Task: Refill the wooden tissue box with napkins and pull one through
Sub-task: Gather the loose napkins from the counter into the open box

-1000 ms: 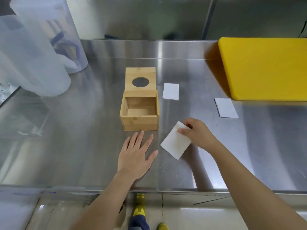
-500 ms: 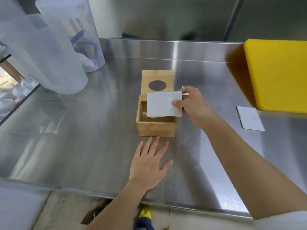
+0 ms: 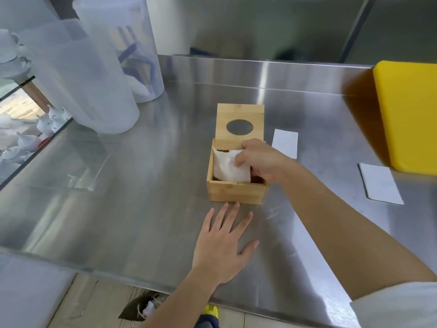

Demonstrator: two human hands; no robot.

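Observation:
The wooden tissue box (image 3: pixel 236 193) stands on the steel table, its lid (image 3: pixel 240 117) with a round hole tipped open at the back. My right hand (image 3: pixel 261 159) reaches into the box from the right and grips a white napkin (image 3: pixel 228 170), which sits crumpled inside the box. My left hand (image 3: pixel 223 242) lies flat on the table just in front of the box, fingers spread, holding nothing. A second napkin (image 3: pixel 285 143) lies right of the box, and a third napkin (image 3: pixel 379 183) lies further right.
A yellow cutting board (image 3: pixel 409 114) lies at the right edge. Two translucent plastic containers (image 3: pixel 94 67) stand at the back left. The table's front edge (image 3: pixel 142 281) runs below my left hand, with the floor beneath it.
My right hand lifted the napkin from the table, carried it over the box and pushed it down inside. My left hand stayed flat in front of the box.

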